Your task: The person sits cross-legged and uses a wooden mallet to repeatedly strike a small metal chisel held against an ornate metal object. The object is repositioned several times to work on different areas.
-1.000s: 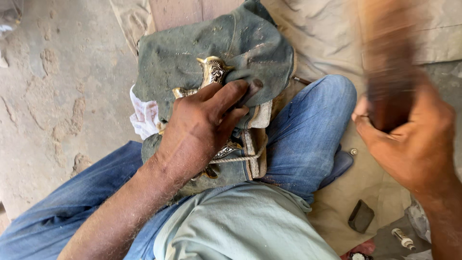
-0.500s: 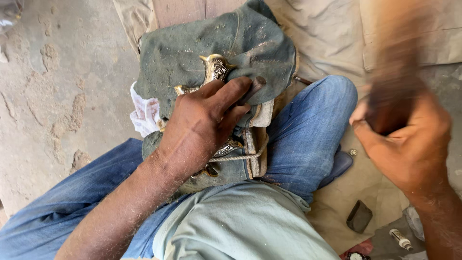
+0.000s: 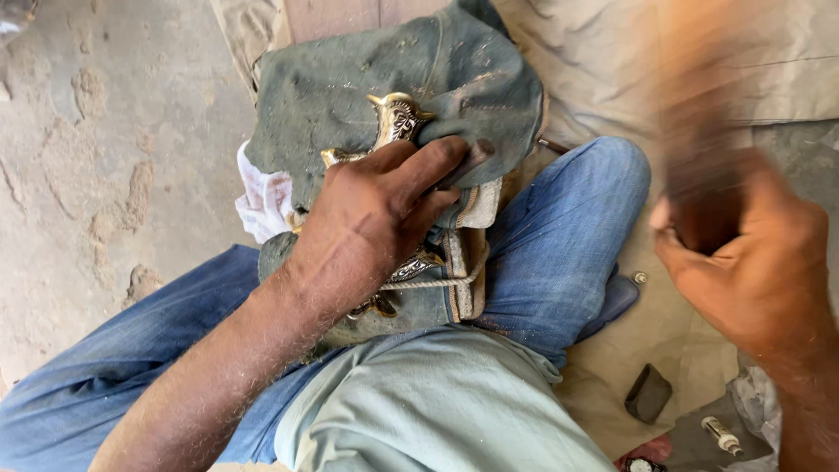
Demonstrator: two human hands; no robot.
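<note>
Nearest: one pale green shirt hem (image 3: 437, 411), soft and creased, over two legs in blue denim jeans (image 3: 559, 236), dusty and worn. Lower right, on a beige cloth sheet (image 3: 690, 341): one small dark wedge-shaped block (image 3: 648, 392), one small white cylinder (image 3: 721, 434) with a dark tip, one tiny round metal piece (image 3: 641, 277).

Two hands. Left hand (image 3: 376, 218) laid palm down, fingers curled and pressed over one ornate brass piece (image 3: 398, 122), shiny, embossed, with pointed curling ends, resting on the lap atop a faded green-grey denim rag (image 3: 350, 79), gritty and frayed; thin cord (image 3: 428, 281) looped across below. One white cloth scrap (image 3: 260, 197) poking out at the rag's left edge.

Right hand (image 3: 752, 253) closed in a fist around one brown wooden handle (image 3: 699, 114), motion-blurred, shape unclear.

Farthest: rough, pitted concrete floor (image 3: 96, 157).
</note>
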